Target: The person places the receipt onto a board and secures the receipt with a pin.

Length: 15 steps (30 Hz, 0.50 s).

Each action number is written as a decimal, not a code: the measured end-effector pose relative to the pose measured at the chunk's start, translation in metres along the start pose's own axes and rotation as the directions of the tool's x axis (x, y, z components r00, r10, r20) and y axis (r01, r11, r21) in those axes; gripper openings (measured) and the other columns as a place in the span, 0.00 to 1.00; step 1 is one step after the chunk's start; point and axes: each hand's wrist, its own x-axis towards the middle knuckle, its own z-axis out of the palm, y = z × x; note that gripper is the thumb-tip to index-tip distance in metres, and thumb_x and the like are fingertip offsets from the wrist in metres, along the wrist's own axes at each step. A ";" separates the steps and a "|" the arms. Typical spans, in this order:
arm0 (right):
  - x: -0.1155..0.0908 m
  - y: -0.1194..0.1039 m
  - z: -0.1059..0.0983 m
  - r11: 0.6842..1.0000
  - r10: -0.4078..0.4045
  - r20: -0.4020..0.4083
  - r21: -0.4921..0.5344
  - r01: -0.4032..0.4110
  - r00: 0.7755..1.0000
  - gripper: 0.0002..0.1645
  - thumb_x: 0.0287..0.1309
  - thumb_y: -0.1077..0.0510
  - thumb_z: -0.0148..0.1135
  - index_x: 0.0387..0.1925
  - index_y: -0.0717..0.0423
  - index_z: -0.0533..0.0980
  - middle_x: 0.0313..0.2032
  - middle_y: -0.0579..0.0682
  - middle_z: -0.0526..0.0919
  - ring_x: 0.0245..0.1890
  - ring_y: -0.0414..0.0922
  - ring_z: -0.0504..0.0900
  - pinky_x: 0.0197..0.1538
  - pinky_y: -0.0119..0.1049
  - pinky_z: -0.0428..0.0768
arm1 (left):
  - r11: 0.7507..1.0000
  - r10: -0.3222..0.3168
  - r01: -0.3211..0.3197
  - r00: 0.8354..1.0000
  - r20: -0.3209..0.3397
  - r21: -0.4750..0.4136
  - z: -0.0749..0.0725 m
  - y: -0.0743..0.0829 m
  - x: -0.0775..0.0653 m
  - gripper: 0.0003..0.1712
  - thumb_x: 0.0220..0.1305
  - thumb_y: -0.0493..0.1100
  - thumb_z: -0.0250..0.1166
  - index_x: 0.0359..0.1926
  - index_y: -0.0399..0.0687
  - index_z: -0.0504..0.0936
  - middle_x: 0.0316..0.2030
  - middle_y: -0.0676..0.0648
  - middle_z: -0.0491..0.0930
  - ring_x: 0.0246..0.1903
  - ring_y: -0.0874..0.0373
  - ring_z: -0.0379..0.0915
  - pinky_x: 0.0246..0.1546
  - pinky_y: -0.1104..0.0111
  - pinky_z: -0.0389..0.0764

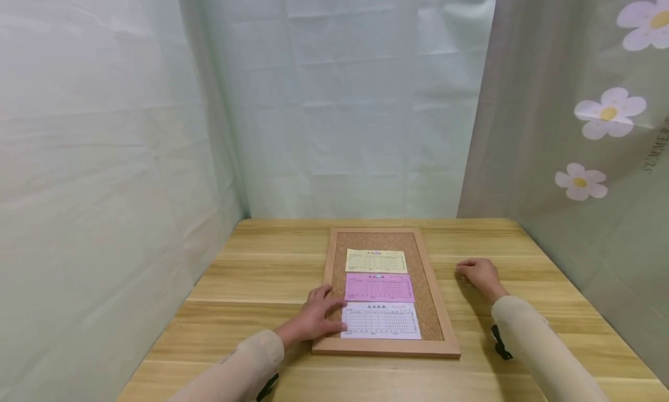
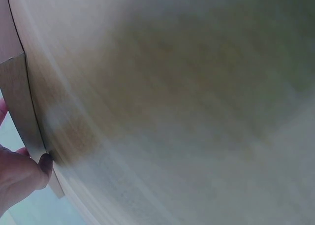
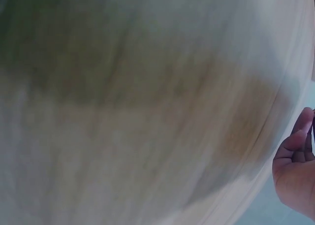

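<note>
From the head camera I see a cork board (image 1: pixel 427 309) in a pale wooden frame lying flat on the wooden table (image 1: pixel 251 274), near the front edge and about the middle. Three printed slips sit on it in a column: a yellow slip (image 1: pixel 376 261) farthest from me, a pink slip (image 1: pixel 379 287) in the middle, and a white slip (image 1: pixel 381 320) nearest.

My left hand (image 1: pixel 316 319) rests on the left side of the board, over the frame, with its fingers stretched out and slightly spread, the tips touching the left edge of the white slip. I see nothing gripped in it. On the left wrist camera only a fingertip (image 2: pixel 43 163) shows, against a thin edge; the rest of that view is blurred.

My right hand (image 1: pixel 478 274) lies on the bare table to the right of the board, apart from it, with the fingers loosely curled downward. It holds nothing that I can see. The right wrist view is a blur of wood with the hand at its edge.

Pale sheeting (image 1: pixel 340 100) hangs behind and on the left, and a flowered curtain (image 1: pixel 601 129) closes the right side, close to the table's edge. Nothing lies between either hand and the board.
</note>
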 end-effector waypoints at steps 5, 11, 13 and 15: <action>0.000 0.000 0.002 1.000 -0.009 -0.008 0.028 0.009 1.000 0.17 0.64 0.62 0.61 0.47 0.74 0.79 0.31 0.55 0.86 0.27 0.41 0.80 0.30 0.32 0.76 | 1.000 -0.006 0.006 1.000 0.002 0.008 0.000 0.001 0.000 0.27 0.59 0.54 0.73 0.57 0.52 0.79 0.72 0.31 0.52 0.71 0.33 0.43 0.64 0.36 0.54; -0.002 -0.004 0.003 0.998 -0.022 0.001 0.057 0.022 1.000 0.19 0.64 0.64 0.59 0.51 0.77 0.77 0.35 0.59 0.86 0.30 0.41 0.81 0.30 0.31 0.78 | 1.000 -0.020 0.020 1.000 0.009 -0.005 0.000 0.003 0.000 0.27 0.59 0.55 0.72 0.57 0.53 0.79 0.72 0.32 0.51 0.71 0.34 0.42 0.64 0.36 0.53; -0.003 -0.007 0.003 0.997 -0.028 0.016 0.071 0.027 0.999 0.19 0.65 0.65 0.58 0.52 0.78 0.76 0.36 0.61 0.86 0.31 0.41 0.81 0.31 0.30 0.78 | 1.000 -0.023 0.023 1.000 0.009 -0.004 0.000 0.003 -0.001 0.27 0.60 0.55 0.72 0.57 0.53 0.79 0.72 0.32 0.51 0.71 0.35 0.42 0.64 0.37 0.53; -0.004 -0.009 0.003 0.996 -0.040 0.032 0.083 0.038 0.999 0.19 0.66 0.66 0.57 0.52 0.79 0.75 0.38 0.63 0.86 0.32 0.42 0.82 0.32 0.31 0.78 | 1.000 -0.021 0.021 1.000 0.008 -0.003 0.000 0.003 -0.001 0.27 0.60 0.55 0.72 0.57 0.53 0.79 0.72 0.32 0.51 0.71 0.35 0.42 0.64 0.36 0.53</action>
